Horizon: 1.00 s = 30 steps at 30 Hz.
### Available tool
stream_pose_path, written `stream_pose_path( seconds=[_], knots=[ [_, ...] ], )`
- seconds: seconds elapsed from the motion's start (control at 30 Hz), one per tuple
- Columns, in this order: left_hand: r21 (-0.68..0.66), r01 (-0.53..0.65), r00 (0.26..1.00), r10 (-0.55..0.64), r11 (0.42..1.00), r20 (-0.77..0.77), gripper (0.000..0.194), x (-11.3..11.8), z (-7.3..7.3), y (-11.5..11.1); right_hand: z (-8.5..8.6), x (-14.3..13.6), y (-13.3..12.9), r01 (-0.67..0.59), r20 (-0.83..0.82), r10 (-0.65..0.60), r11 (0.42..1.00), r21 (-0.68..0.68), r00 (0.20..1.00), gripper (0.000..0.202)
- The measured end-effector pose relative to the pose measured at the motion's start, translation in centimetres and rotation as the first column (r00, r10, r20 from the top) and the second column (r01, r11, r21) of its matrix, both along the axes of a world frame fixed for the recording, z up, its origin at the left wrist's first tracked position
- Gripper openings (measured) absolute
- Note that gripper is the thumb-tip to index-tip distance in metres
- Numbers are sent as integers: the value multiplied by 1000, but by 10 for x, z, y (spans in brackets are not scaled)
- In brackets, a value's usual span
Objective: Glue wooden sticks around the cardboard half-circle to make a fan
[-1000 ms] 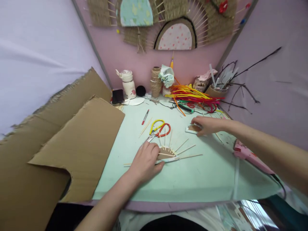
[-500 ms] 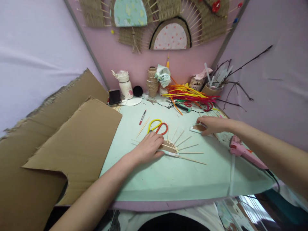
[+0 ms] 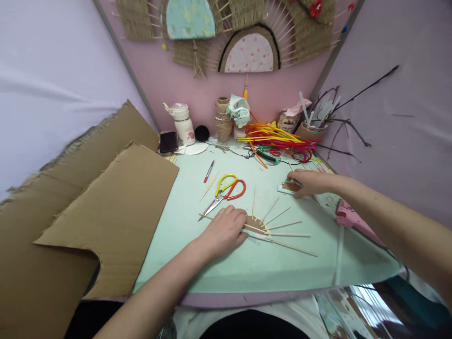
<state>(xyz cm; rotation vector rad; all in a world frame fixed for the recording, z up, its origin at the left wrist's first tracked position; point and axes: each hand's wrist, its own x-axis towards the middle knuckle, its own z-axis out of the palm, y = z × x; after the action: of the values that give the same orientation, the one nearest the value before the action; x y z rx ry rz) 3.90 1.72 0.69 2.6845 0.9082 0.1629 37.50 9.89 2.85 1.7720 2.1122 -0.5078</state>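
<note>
My left hand (image 3: 226, 230) lies flat on a small brown cardboard piece (image 3: 254, 223) from which several thin wooden sticks (image 3: 282, 225) fan out to the right, pressing it onto the pale green table (image 3: 247, 263). My right hand (image 3: 308, 181) rests farther back on the right, fingers curled over a small brown and white piece (image 3: 285, 188) on the table. Scissors with yellow and red handles (image 3: 226, 189) lie just behind my left hand.
Big cardboard sheets (image 3: 106, 212) cover the left side. A pink glue gun (image 3: 353, 221) lies at the right edge. Along the back wall stand a white bottle (image 3: 184, 124), twine spools (image 3: 223, 120), coloured pipe cleaners (image 3: 278, 139) and a cup of twigs (image 3: 318, 127). A red pen (image 3: 208, 171) lies nearby.
My left hand has slid the cardboard piece with its sticks toward me and a little right, turning the fan. The scissors now lie uncovered. My right hand has stayed on the small piece.
</note>
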Motion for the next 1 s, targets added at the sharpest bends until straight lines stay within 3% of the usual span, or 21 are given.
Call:
stream_pose_path(
  seconds=[0.23, 0.43, 0.63, 0.77, 0.87, 1.0],
  knots=[
    [50, -39, 999, 38, 998, 13, 15, -1, -4, -6, 2, -3, -3, 19, -5, -19, 1000, 17, 1000, 63],
    [104, -39, 997, 33, 994, 66, 17, -6, 12, -29, 4, 0, -8, 28, -26, -27, 998, 58, 999, 74],
    [196, 45, 997, -57, 980, 52, 17, -11, 11, -62, 14, 2, -17, 22, -27, -18, 987, 158, 999, 75],
    [230, 107, 987, -131, 967, 93, 19, -14, 5, -69, 26, 5, -46, -5, -75, 28, 958, 286, 997, 63],
    [292, 102, 981, -145, 951, 129, 20, -17, 1, -68, 27, 15, -81, 110, -137, -66, 933, 344, 988, 62],
    [346, 34, 982, -97, 938, 165, 18, -19, -2, -66, 18, 38, -129, 416, -238, -359, 871, 261, 902, 65]
  ],
)
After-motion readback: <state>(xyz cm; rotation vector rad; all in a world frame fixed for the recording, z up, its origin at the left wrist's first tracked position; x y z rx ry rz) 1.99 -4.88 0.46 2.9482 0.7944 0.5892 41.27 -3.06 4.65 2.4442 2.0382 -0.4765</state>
